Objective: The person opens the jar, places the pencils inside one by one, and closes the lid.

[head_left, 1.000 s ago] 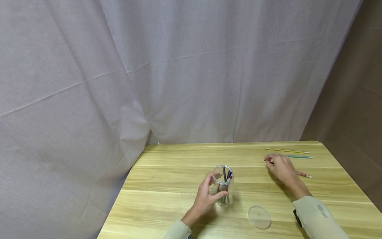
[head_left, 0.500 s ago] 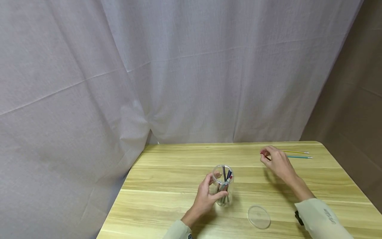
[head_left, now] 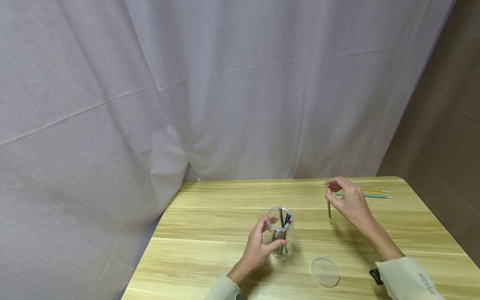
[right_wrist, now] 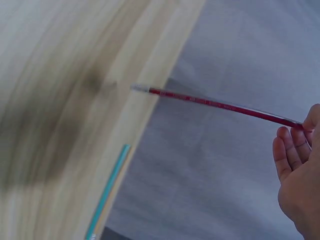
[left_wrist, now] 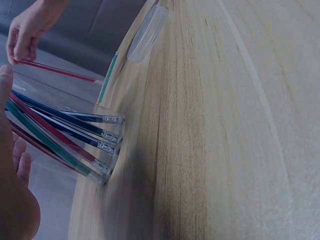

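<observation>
My left hand (head_left: 258, 245) grips a clear plastic jar (head_left: 291, 238) that stands upright on the table. Several pencils (left_wrist: 56, 145) in blue, teal and red lean inside it, their eraser ends at the bottom. To the right and farther back, my right hand (head_left: 351, 205) pinches a red pencil (right_wrist: 215, 104) near its upper end, between thumb and fingertips. This pencil hangs almost straight down in the head view, eraser end lowest, over the wooden tabletop.
A teal pencil (head_left: 378, 197) and a yellow pencil (head_left: 375, 190) lie side by side at the back right, partly behind my right hand. A clear round lid (head_left: 325, 272) lies right of the jar. Grey cloth (head_left: 243, 104) hangs behind the table.
My right hand has lifted the red pencil off the table, moved slightly left and back, and turned it from lying to hanging upright. The left hand and jar stay in place.
</observation>
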{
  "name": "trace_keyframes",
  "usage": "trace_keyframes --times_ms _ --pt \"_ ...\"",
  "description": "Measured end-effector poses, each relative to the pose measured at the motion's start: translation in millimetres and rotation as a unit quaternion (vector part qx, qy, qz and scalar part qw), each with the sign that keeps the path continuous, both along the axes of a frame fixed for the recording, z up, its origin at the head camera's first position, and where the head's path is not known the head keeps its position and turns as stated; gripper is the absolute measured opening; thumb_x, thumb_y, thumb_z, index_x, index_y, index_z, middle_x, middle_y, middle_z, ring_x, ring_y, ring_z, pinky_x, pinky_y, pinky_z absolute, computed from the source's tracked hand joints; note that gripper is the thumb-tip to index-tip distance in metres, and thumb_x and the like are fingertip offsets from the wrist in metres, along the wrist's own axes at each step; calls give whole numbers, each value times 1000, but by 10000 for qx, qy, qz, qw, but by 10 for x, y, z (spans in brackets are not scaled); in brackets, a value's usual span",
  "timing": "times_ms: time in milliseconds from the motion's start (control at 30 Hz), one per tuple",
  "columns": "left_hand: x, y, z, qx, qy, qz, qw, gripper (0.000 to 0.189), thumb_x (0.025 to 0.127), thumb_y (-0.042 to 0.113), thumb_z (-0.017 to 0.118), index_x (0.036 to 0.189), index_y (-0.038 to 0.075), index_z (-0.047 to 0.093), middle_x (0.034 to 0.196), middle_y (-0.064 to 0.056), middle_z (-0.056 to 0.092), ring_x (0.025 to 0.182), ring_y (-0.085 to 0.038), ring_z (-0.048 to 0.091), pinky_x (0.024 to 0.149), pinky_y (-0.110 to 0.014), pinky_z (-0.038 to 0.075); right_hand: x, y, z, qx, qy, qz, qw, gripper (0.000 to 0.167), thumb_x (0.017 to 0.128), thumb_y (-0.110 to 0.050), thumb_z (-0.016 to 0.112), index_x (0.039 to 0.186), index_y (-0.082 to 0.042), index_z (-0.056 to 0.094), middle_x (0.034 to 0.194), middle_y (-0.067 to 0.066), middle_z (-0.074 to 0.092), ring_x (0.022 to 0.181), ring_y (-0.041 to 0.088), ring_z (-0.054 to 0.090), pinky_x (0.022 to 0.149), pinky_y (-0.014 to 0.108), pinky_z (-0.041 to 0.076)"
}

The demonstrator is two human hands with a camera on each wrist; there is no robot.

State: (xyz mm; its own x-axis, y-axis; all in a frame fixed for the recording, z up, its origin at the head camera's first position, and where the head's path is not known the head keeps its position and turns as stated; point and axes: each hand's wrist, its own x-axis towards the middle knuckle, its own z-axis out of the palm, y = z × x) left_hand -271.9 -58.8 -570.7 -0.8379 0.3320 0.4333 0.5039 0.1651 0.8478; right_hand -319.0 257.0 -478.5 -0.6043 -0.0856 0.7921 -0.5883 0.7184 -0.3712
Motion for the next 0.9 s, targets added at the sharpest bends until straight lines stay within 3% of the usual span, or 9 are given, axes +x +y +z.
trace_keyframes --times_ms 200,433,533,900 --pt "-2 3 -4 -9 -36 20 10000 72 88 24 88 148 8 52 146 -13 63 131 -37 61 117 -54 43 135 -84 178 -101 191 37 9998 25 80 11 72 100 -4 73 85 3 73 71 22 67 71 6 45" --pt "0 10 -15 -6 -47 6 10000 74 88 22 88 148 3 51 147 -16 62 133 -35 61 117 -57 42 346 -189 400 -516 293 182 9981 27 81 15 72 101 -3 73 87 2 73 79 -5 63 76 4 45" --pt "-1 13 -20 -13 -54 3 10000 74 88 21 88 149 0 50 147 -17 62 133 -34 61 117 -57 41 439 -229 488 -784 248 274 9962 28 81 17 73 102 -2 74 89 3 74 82 -10 62 79 4 48" --pt "-3 16 -26 7 -105 12 9999 73 88 24 88 148 4 52 147 -13 62 132 -37 61 117 -58 41 730 -357 761 -1776 145 946 9794 31 80 25 70 104 6 74 93 14 74 85 5 70 79 12 57"
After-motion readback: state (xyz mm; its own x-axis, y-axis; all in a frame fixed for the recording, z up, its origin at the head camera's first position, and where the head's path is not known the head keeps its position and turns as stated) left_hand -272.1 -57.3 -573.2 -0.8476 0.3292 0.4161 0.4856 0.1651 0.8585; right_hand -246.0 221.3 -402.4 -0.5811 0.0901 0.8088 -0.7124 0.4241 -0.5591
